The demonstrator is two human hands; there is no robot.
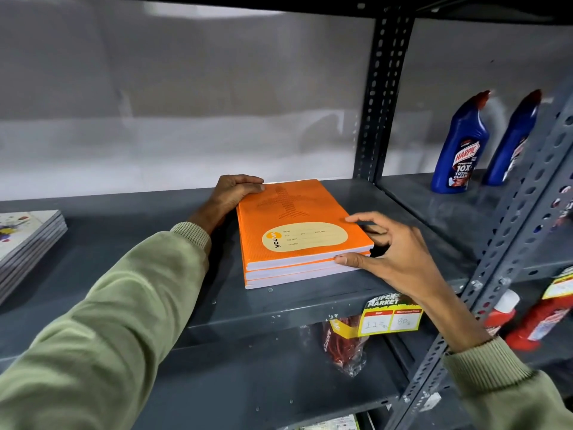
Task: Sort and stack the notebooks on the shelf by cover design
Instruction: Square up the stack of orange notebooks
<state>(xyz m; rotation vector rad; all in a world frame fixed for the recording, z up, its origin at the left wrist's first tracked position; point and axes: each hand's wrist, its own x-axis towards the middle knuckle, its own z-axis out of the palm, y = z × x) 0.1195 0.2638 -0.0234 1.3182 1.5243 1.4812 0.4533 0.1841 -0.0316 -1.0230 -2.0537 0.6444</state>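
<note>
A stack of three orange notebooks (297,218) with a cream name label lies flat on the grey metal shelf (139,243), near its right end. My left hand (231,193) wraps the stack's far left corner, fingers curled over the top cover. My right hand (387,243) is at the near right corner, thumb pressed against the page edges and fingers spread, fingertips touching the top cover's right edge. A second stack of several white notebooks (28,240) with paint-splash covers sits at the shelf's left end, apart from both hands.
A perforated upright post (384,97) bounds the shelf on the right. Beyond it stand two blue cleaner bottles (462,144). A yellow price tag (392,315) hangs on the shelf's front edge. Red bottles (539,321) and a bagged red item (344,346) sit below.
</note>
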